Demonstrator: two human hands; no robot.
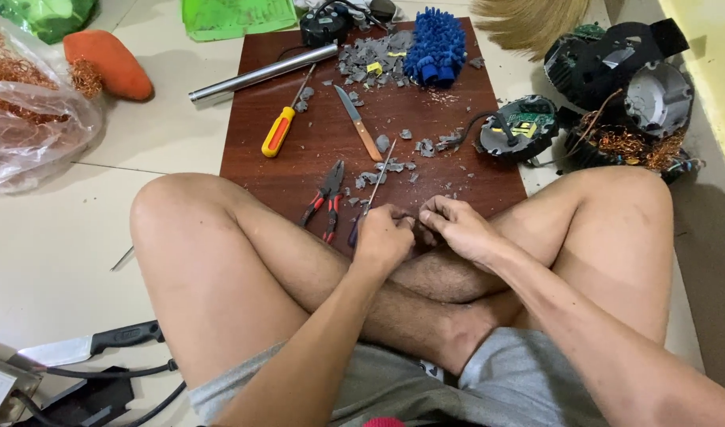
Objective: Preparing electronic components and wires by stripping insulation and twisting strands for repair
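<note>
Head view: the person sits cross-legged on a pale tiled floor [54,237] with a dark red-brown wooden board [315,150] laid before the knees. The left hand [384,237] is clenched around something small at the board's near edge; a thin metal-shafted tool with a dark blue handle [376,190] rises from just beside its knuckles toward one o'clock, and I cannot tell whether the hand grips that tool or only rests against it. The right hand [457,225] is curled with fingertips pinched toward the left hand; the small piece between them is hidden, so what they hold cannot be told.

From the hands, red-handled pliers [324,202] lie at ten o'clock, just beside the left hand. A yellow-and-orange-handled screwdriver [282,126] sits further out at eleven o'clock, a wooden-handled knife [359,122] at twelve. Grey broken plastic chips [370,59] are scattered beyond, near a blue fluffy mitt [436,43]. A round black housing with a green circuit board [520,126] lies at one o'clock, off the board's right edge.

To work the piece well, judging by the posture, both hands should stay low and braced against the shins, the pinch kept close to the piece, and any prying tip aimed away from the fingers and bare legs.
</note>
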